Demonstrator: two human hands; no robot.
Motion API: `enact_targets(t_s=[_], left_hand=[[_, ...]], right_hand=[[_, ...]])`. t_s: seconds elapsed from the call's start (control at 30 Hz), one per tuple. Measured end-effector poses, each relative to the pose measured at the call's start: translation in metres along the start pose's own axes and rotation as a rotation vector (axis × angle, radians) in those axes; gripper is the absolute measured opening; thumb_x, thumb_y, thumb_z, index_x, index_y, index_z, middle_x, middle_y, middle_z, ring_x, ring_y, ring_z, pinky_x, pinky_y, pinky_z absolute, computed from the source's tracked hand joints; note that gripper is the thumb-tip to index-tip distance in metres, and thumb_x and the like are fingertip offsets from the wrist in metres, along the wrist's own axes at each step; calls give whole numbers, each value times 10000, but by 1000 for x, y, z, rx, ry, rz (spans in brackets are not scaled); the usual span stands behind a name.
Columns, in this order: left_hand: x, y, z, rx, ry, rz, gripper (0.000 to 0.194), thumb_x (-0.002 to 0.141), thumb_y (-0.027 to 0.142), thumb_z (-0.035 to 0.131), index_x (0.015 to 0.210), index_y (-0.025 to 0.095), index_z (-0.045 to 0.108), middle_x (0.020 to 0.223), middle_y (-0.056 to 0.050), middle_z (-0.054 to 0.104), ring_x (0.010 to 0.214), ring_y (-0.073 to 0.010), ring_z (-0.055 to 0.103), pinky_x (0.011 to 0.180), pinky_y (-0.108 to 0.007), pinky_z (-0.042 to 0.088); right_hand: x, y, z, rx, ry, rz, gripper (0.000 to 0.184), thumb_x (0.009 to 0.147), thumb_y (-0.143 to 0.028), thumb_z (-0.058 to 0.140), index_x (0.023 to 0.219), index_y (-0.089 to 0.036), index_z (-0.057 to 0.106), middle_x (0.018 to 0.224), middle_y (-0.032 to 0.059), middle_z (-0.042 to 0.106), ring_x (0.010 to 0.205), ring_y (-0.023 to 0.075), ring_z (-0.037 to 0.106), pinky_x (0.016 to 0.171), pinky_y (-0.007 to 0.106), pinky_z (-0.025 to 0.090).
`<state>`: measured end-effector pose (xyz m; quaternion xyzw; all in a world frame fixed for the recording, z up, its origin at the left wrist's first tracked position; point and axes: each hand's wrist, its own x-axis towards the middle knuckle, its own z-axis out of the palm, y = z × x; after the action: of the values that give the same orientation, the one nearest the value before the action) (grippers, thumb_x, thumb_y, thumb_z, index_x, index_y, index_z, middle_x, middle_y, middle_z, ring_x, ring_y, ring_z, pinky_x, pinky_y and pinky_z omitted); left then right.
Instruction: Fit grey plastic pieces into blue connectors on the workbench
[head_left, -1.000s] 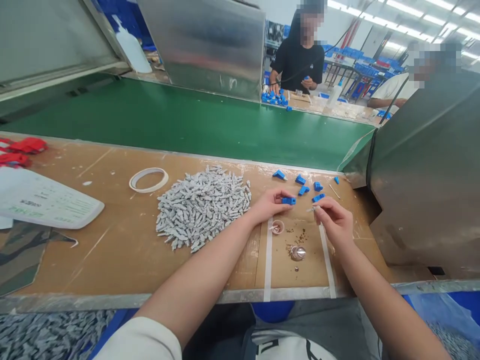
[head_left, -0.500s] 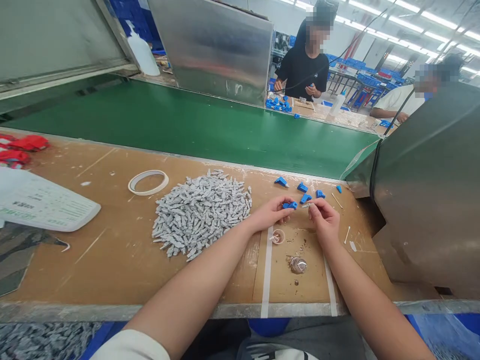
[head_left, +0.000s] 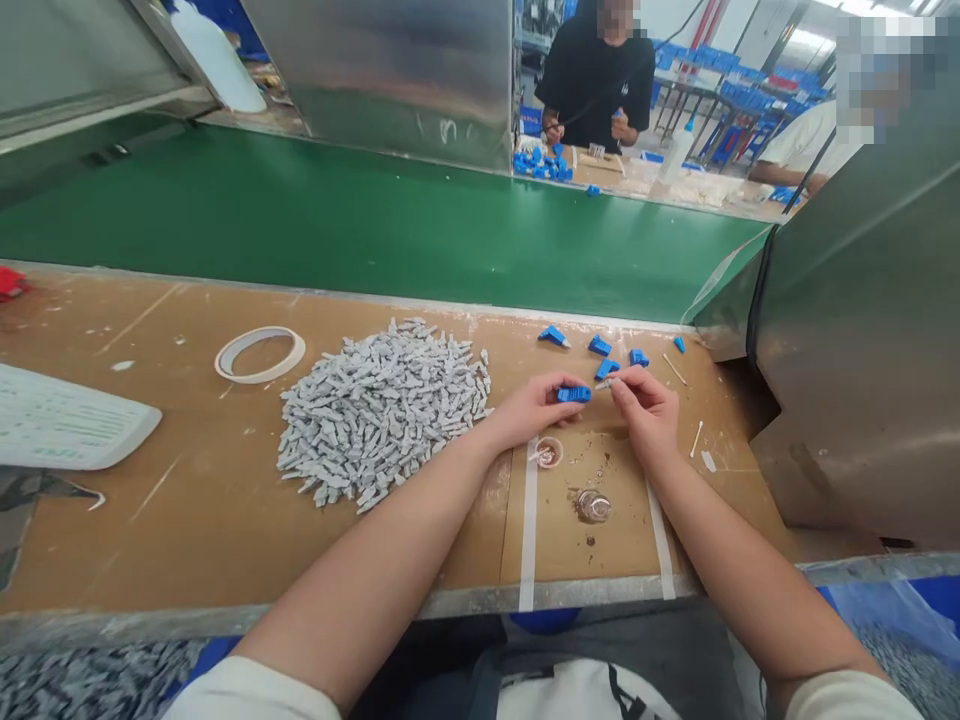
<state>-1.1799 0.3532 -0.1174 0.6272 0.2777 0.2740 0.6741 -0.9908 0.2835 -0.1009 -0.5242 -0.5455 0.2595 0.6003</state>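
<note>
My left hand (head_left: 534, 407) pinches a small blue plastic part (head_left: 574, 394) over the brown worktop. Right beside it, my right hand (head_left: 643, 410) pinches a thin grey piece (head_left: 604, 383) whose tip points at the blue part. Several more blue parts (head_left: 600, 346) lie just beyond the hands. A heap of small grey parts (head_left: 381, 405) sits to the left of my left hand. A small round cap (head_left: 548, 453) and a shiny metal piece (head_left: 593, 505) rest on the worktop below the hands.
A green conveyor belt (head_left: 360, 225) runs behind the worktop. A tape ring (head_left: 259, 353) and a white printed sheet (head_left: 60, 420) lie at left. A metal housing (head_left: 862, 330) stands at right. Two other people work across the belt, with blue parts (head_left: 541, 166) before them.
My right hand has moved left towards my left hand, bringing the grey piece up to the blue part. The camera view has tilted down slightly.
</note>
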Motion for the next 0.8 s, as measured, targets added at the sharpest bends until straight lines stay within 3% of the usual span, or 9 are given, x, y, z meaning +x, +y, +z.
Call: enact_targets(t_s=[0.1, 0.37, 0.8], left_hand=[[2, -5, 1, -73, 6, -9, 355, 829, 333, 792, 1119, 167, 675, 894, -61, 728, 817, -180, 713, 716, -277, 545], [3, -9, 1, -92, 19, -11, 356, 812, 328, 806, 1098, 156, 684, 910, -66, 742, 770, -158, 703, 729, -289, 553], [1, -7, 0, -56, 37, -14, 352, 818, 340, 805, 1108, 166, 709, 908, -70, 740, 775, -170, 700, 711, -284, 555]], right_hand=[[1, 0, 1, -35, -4, -22, 232, 922, -455, 722, 900, -225, 749, 868, 50, 688, 826, 215, 624, 766, 359, 510], [1, 9, 3, -11, -39, -52, 141, 923, -372, 734, 914, -240, 781, 874, 46, 702, 837, 213, 627, 776, 354, 504], [1, 8, 4, -88, -71, -66, 197, 931, -423, 732, 903, -235, 787, 880, 64, 710, 819, 222, 636, 702, 344, 508]])
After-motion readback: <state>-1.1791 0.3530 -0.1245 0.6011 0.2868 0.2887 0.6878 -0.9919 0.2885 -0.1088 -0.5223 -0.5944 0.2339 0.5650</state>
